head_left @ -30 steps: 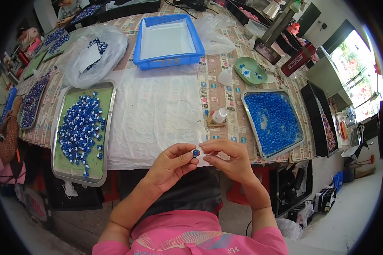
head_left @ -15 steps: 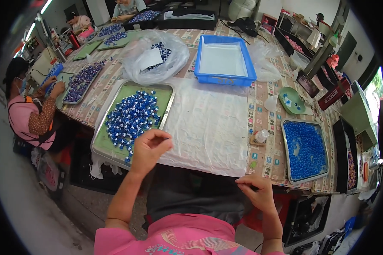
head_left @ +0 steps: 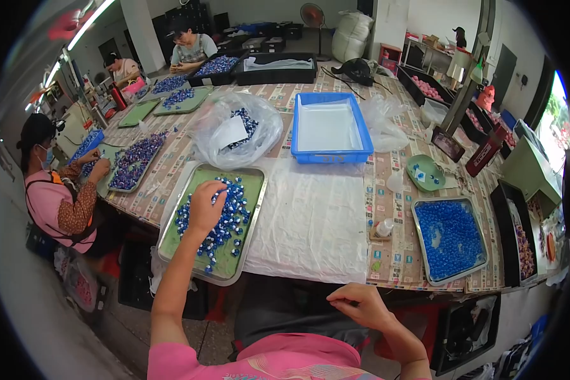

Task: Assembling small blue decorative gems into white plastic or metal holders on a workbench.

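My left hand (head_left: 206,208) reaches over a metal tray with a green lining (head_left: 254,218), which holds a heap of blue-and-white beads (head_left: 232,215). Its fingers are bent down at the heap and drawn together; what is between the tips is too small to make out. Above my lap, just off the table's front edge, my right hand (head_left: 359,305) is closed with thumb and fingers pressed together. Whatever it may hold is hidden. Between the hands, white sheeting (head_left: 307,221) covers the table.
A blue plastic bin (head_left: 331,156), a clear bag of beads (head_left: 202,136) and black trays (head_left: 275,77) stand farther back. To the right are a tray of clear blue beads (head_left: 453,240), a small bottle (head_left: 384,228) and a green dish (head_left: 425,180). A co-worker (head_left: 60,209) sits at the left.
My left hand has moved forward from the tray's near right corner onto the beads. My right hand has shifted slightly left and lower. The view has tilted up.
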### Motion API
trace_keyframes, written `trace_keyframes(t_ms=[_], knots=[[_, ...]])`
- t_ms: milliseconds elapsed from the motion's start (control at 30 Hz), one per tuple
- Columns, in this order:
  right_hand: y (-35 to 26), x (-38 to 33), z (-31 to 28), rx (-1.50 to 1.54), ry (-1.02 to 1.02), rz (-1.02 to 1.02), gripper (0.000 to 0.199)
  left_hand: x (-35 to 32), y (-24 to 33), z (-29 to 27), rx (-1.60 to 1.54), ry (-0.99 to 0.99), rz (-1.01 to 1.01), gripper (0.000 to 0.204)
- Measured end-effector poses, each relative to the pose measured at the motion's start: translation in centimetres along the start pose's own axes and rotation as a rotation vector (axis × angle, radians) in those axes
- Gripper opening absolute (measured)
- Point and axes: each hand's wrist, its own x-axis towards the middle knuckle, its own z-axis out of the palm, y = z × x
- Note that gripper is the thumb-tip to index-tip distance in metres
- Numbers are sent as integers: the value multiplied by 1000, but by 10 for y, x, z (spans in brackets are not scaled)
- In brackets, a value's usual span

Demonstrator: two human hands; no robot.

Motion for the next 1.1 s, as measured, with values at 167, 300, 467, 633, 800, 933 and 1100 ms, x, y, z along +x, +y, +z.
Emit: trace_keyframes(t_ms=[167,300,467,633,800,933,1100], knots=[[-34,52,-10,-40,-61,-68,16,95,-59,42,-138,-5,-95,18],[-57,109,-17,-35,-96,-65,18,161,-106,81,-242,-93,-172,18],[-71,194,-21,-40,-187,-141,18,218,-173,101,-36,-276,-194,19],[-80,305,-20,-68,-261,-172,16,254,-220,94,172,-281,-240,20],[-64,465,6,-95,-57,-392,19,284,-244,85,287,-172,-326,39],[-31,619,51,81,81,-432,30,311,-296,94,351,-97,-416,47],[27,771,55,240,113,108,40,377,-357,143,-332,-136,-767,48]])
